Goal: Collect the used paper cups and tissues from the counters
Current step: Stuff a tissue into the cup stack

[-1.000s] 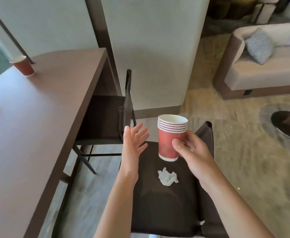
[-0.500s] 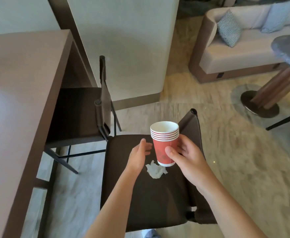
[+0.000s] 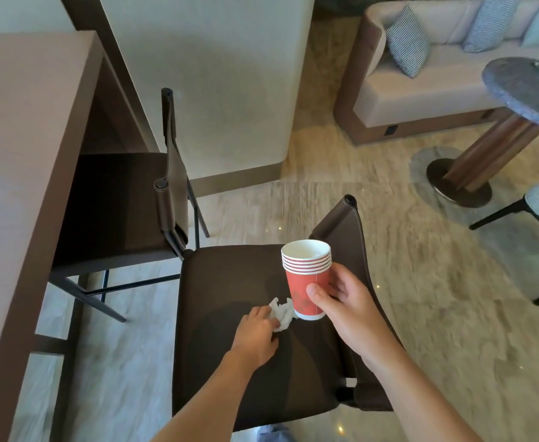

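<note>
Dark brown leather chair seat (image 3: 229, 362) beside the wooden desk (image 3: 22, 154): left hand (image 3: 255, 334) fingers (image 3: 263, 312) curl onto a crumpled white tissue (image 3: 282, 312) lying flat on it. Just right of the tissue, the right hand (image 3: 348, 301) wraps an upright stack of red paper cups (image 3: 306, 279), mouths upward, thumb in front
</note>
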`<state>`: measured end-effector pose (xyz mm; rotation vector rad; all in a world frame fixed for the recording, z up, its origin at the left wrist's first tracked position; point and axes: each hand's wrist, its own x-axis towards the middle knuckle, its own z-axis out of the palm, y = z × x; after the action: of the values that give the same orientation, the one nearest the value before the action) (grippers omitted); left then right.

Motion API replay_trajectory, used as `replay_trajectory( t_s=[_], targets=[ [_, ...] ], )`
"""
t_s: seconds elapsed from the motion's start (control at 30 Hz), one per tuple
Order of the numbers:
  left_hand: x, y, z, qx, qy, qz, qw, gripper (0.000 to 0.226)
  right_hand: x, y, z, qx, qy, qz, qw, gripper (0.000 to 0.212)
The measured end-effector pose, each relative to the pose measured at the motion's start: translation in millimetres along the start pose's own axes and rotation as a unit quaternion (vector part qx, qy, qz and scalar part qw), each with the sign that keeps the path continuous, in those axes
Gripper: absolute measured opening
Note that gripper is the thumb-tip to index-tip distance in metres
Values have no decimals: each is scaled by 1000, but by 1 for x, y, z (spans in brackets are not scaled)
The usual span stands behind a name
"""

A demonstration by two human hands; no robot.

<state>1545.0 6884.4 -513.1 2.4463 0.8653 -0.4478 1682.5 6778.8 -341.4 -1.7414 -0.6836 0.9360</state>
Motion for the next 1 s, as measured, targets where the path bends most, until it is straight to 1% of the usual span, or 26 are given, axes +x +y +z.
replay_trajectory(
  t_s=[0.13,0.3,0.4,0.47,0.57,0.7,0.77,0.83,0.93,1.0],
  targets=[
    [2,3,9,11,38,-18,999,42,-2,7,-5,1,6,5,1000,38],
    [1,8,11,-13,74,-57,996,27,-5,11,-12,1,9,4,1000,38],
    [-1,10,10,-74,106,-101,986,22,-6,12,-15,7,9,1,1000,39],
    [-3,14,7,-144,129,-142,971,20,-6,11,-17,13,5,-2,1000,38],
    [-7,23,-7,-264,160,-190,932,25,-6,7,-20,23,-2,-11,1000,36],
    [-12,38,-38,-384,197,-230,872,41,-3,-2,-25,49,-13,-36,998,34],
    [-16,45,-54,-436,233,-250,833,37,-1,-9,-28,58,-22,-48,997,33],
    [-23,51,-68,-501,266,-259,782,29,1,-17,-33,71,-31,-58,995,32],
    [-39,69,-94,-582,320,-252,704,16,5,-30,-43,82,-52,-73,993,33],
    [-51,81,-115,-608,366,-242,662,5,7,-41,-48,79,-70,-88,991,33]
  ],
)
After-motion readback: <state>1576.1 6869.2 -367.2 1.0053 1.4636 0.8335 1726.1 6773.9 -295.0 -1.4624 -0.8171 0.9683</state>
